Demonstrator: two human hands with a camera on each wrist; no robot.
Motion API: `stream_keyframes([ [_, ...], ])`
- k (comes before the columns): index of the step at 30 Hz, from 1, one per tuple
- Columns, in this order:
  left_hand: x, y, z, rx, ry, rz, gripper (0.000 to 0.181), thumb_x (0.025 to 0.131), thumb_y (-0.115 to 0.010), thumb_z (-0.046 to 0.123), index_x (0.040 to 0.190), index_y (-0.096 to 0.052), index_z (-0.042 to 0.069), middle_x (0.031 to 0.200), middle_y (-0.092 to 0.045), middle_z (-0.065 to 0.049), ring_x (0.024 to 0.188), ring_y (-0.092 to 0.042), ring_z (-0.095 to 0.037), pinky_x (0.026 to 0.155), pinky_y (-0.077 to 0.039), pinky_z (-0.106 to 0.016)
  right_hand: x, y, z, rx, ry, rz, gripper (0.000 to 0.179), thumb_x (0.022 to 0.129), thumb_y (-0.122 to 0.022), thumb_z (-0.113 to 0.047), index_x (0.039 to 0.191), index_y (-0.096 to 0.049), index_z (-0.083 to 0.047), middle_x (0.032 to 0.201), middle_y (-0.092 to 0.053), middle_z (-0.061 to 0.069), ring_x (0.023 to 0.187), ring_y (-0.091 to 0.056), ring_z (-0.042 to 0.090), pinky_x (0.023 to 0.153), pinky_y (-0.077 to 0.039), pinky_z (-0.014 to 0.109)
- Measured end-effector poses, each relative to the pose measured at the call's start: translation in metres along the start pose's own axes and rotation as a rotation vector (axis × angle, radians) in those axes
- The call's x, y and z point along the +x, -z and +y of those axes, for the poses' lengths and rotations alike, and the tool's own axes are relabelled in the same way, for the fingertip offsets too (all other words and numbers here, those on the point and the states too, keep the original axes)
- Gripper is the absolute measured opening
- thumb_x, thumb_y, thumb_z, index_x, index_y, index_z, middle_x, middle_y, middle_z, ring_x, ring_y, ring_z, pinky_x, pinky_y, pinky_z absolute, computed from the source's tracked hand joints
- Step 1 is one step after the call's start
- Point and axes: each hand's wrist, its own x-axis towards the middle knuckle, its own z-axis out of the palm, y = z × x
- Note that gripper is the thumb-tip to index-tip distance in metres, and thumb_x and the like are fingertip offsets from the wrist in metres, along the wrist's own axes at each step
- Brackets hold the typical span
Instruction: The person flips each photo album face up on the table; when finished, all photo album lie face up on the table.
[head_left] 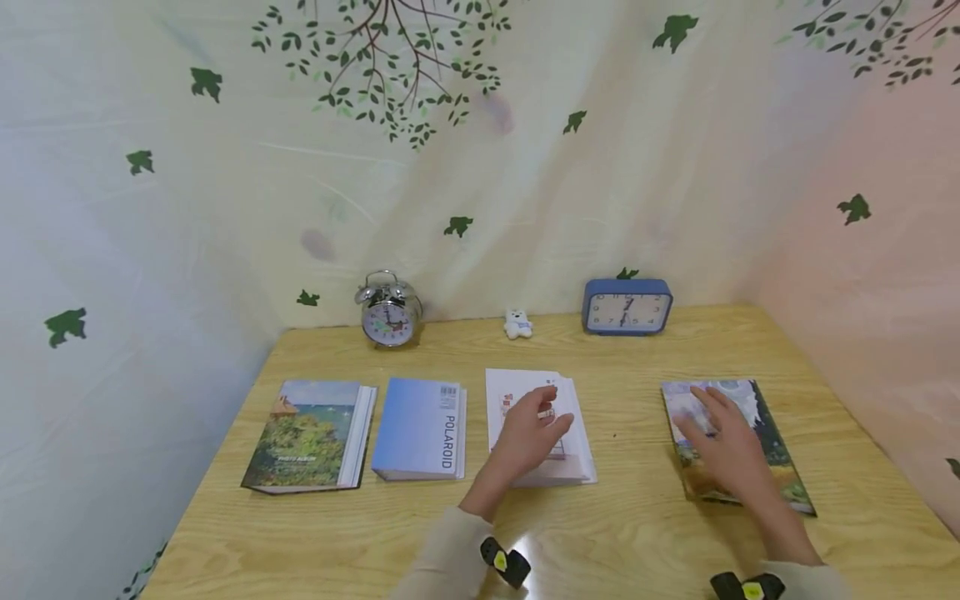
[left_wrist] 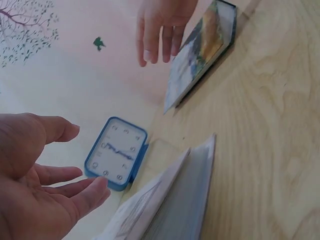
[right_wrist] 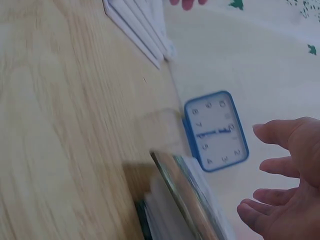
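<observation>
My left hand (head_left: 531,433) hovers over a white album (head_left: 519,385) with a small printed picture on its cover, fingers relaxed and holding nothing. In the left wrist view the fingers of that hand (left_wrist: 47,175) are spread apart above the album's slightly raised cover (left_wrist: 145,205). Over a photo album with a painted landscape cover (head_left: 780,450) my right hand (head_left: 723,442) is held with loosely bent fingers, nothing in its grasp. The right wrist view has this hand (right_wrist: 285,180) apart from the album (right_wrist: 187,200), whose page edges show.
Left of the white album lie a blue POLAROID album (head_left: 412,429) and a landscape-covered photo album (head_left: 307,437). Along the back stand a silver twin-bell alarm clock (head_left: 390,312), a small white bear figure (head_left: 517,324) and a blue rectangular clock (head_left: 627,307). A printed cloth (head_left: 525,183) hangs behind the table.
</observation>
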Motion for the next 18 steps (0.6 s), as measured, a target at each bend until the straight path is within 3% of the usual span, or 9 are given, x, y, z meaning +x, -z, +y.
stream_keyframes([
  [4,0.001,-0.021,0.002,-0.006,-0.002,-0.036,0.051,0.092,-0.063,0.023,0.135,-0.050,-0.002,0.132,-0.055,-0.019,0.118,-0.058,-0.032,0.093,-0.052,-0.032,-0.006,0.019,0.015,-0.011,-0.013,0.036,0.068,0.100,-0.049,-0.038,0.149,-0.025,0.004,0.150,-0.014,0.037,0.118,-0.037,0.063,0.084,-0.039,0.070],
  [11,0.001,-0.065,0.005,-0.054,0.068,-0.123,0.054,0.091,-0.065,0.029,0.137,-0.050,0.006,0.132,-0.057,-0.012,0.116,-0.059,-0.026,0.090,-0.052,-0.028,-0.012,0.041,0.040,-0.029,-0.070,0.041,0.076,0.099,-0.049,-0.039,0.150,-0.015,0.005,0.150,-0.002,0.041,0.127,-0.015,0.067,0.087,-0.025,0.077],
  [15,0.000,-0.086,0.007,-0.016,0.063,-0.158,0.053,0.090,-0.066,0.027,0.136,-0.051,0.005,0.130,-0.060,-0.009,0.113,-0.061,-0.021,0.086,-0.051,-0.023,-0.013,0.047,0.055,-0.054,-0.076,-0.006,0.082,0.098,-0.050,-0.040,0.149,-0.010,0.010,0.146,-0.004,0.045,0.127,-0.011,0.067,0.088,-0.022,0.078],
  [18,-0.001,-0.101,0.008,0.016,0.069,-0.197,0.053,0.090,-0.067,0.026,0.136,-0.051,0.005,0.128,-0.060,-0.007,0.110,-0.063,-0.017,0.084,-0.051,-0.020,-0.015,0.052,0.067,-0.063,-0.111,-0.091,0.088,0.098,-0.048,-0.043,0.147,-0.002,0.014,0.143,-0.004,0.049,0.125,-0.011,0.068,0.090,-0.022,0.078],
])
